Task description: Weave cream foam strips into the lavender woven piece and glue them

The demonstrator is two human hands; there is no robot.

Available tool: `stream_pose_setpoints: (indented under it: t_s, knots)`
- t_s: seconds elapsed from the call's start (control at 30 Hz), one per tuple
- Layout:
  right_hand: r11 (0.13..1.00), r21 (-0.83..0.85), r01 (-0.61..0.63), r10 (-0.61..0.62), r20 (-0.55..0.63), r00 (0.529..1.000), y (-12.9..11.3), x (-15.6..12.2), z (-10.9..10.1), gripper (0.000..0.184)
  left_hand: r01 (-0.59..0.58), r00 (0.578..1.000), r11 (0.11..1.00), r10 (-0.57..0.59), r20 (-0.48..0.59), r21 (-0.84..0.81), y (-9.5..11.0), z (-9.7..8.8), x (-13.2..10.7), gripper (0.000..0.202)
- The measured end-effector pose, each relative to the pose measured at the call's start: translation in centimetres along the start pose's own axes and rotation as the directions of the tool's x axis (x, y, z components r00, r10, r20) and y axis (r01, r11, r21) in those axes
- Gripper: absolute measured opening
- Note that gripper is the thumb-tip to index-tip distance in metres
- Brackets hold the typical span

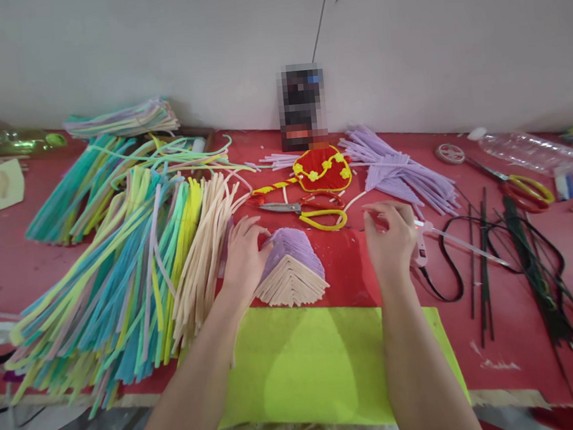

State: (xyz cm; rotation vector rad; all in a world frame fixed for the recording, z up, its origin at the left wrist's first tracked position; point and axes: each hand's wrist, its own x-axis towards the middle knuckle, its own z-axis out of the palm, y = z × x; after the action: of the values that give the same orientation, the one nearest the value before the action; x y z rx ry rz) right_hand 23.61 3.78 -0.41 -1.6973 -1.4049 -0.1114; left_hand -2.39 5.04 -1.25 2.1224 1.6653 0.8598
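Observation:
A wedge-shaped piece [291, 268] built from bent strips, purple on top and cream below, lies on the red table [351, 263]. My left hand [242, 255] rests on its left side, fingers spread and pressing on it. My right hand [391, 239] is closed round a glue gun [422, 246], with a clear glue stick [462, 243] sticking out to the right and a black cord [446, 261] looping off it. A lime-green sheet [324, 365] lies in front of the piece.
Heaps of coloured foam strips [121, 269] fill the left. Behind the piece lie yellow-handled scissors [306, 213], a red and yellow ornament [322, 168] and purple strips [403, 171]. Thin dark sticks [481, 265], more scissors [519, 184] and a plastic bottle [531, 150] are right.

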Motion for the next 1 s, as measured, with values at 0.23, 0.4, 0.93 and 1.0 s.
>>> stream_pose_setpoints:
  t_s: [0.23, 0.4, 0.93, 1.0]
  knots:
    - [0.999, 0.040, 0.014, -0.015, 0.021, 1.000, 0.0, -0.2, 0.3, 0.016, 0.023, 1.000, 1.000, -0.023, -0.010, 0.000, -0.6, 0.5, 0.3, 0.012]
    - [0.998, 0.057, 0.009, -0.011, 0.048, 0.999, -0.4, -0.3, 0.4, 0.017, 0.025, 0.999, 0.999, -0.026, -0.026, -0.030, -0.2, 0.2, 0.4, 0.011]
    - [0.810, 0.450, -0.377, 0.178, 0.424, 0.888, -3.1, -0.7, 0.6, 0.029, 0.520, 0.854, 0.599, -0.383, 0.352, -0.609, 1.3, -0.9, 0.9, 0.024]
    - [0.744, 0.483, -0.461, 0.164, 0.537, 0.828, -3.6, -1.0, 1.0, 0.031, 0.552, 0.833, 0.561, -0.395, 0.387, -0.616, 1.3, -1.0, 1.0, 0.023]
